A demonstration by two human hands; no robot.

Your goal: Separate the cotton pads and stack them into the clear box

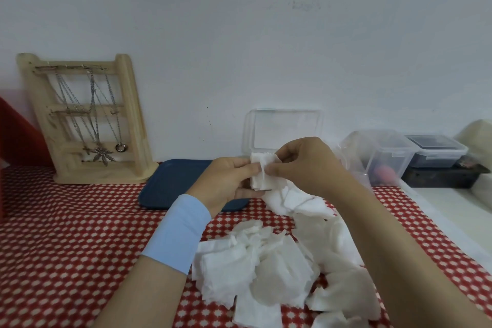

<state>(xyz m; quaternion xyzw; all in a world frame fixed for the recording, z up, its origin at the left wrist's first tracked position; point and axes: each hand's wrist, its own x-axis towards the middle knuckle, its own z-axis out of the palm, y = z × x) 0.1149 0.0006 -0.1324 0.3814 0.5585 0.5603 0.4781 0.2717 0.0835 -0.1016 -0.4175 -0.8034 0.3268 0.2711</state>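
A small stack of white cotton pads (262, 173) is held up above the table between both hands. My left hand (226, 184) grips the stack from the left, and my right hand (303, 165) pinches the top pad's edge from the right. Behind the hands stands the clear box (282, 128) with its lid raised against the wall; its inside is hidden by the hands. A loose pile of several white cotton pads (279, 261) lies spread on the red patterned cloth (66, 234) in front of me.
A dark blue tray (173, 184) lies left of the hands. A wooden jewelry stand (85, 120) with necklaces leans at the back left. Clear plastic containers (386, 157) and a dark-lidded box (436, 149) sit at the back right.
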